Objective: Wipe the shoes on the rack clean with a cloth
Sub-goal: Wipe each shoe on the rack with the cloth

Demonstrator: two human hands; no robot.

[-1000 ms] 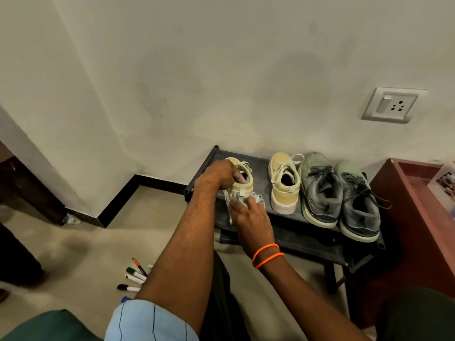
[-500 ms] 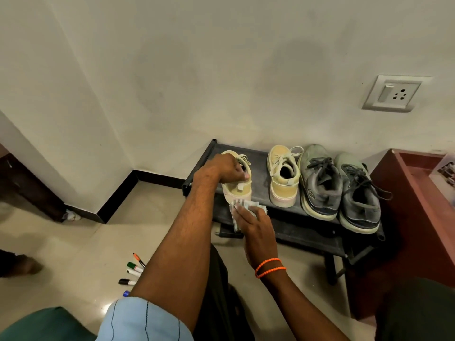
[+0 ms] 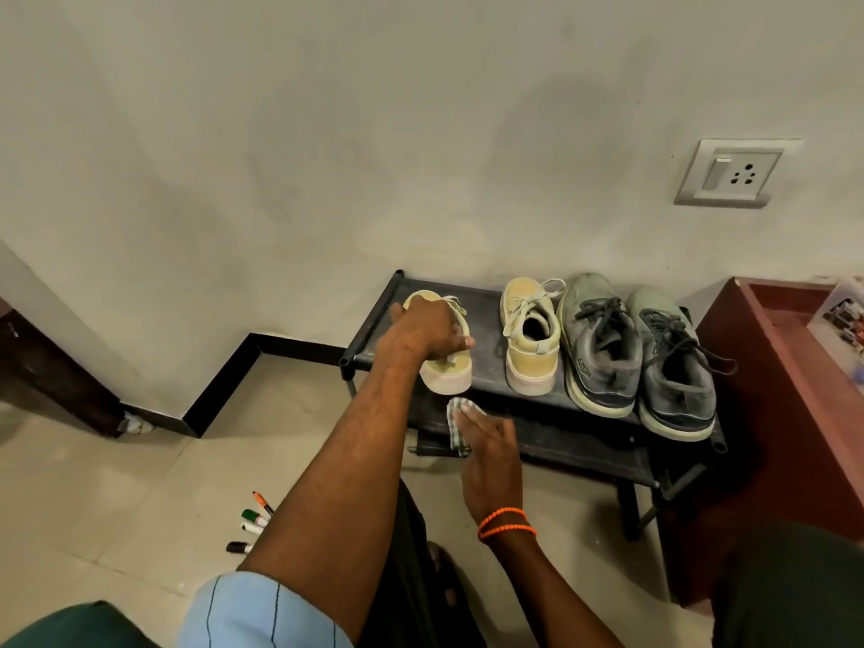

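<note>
A black shoe rack [image 3: 486, 315] stands against the wall. On its left end sits a cream-yellow sneaker [image 3: 449, 371], and my left hand [image 3: 428, 329] grips it from above. Its twin, a second yellow sneaker [image 3: 530, 343], stands to the right. Two grey sneakers [image 3: 603, 348] [image 3: 673, 376] fill the right end. My right hand [image 3: 486, 446], with orange bands at the wrist, holds a small checked cloth [image 3: 456, 420] just below the rack's front edge, apart from the held sneaker.
Several marker pens [image 3: 250, 523] lie on the tiled floor at the left. A dark red wooden cabinet [image 3: 771, 367] stands right of the rack. A wall socket [image 3: 734, 173] is above. A lower rack shelf [image 3: 584, 453] shows beneath.
My left hand has set the yellow sneaker down flat on the rack's left end. My right hand with the cloth has dropped away from the shoe, below the shelf edge.
</note>
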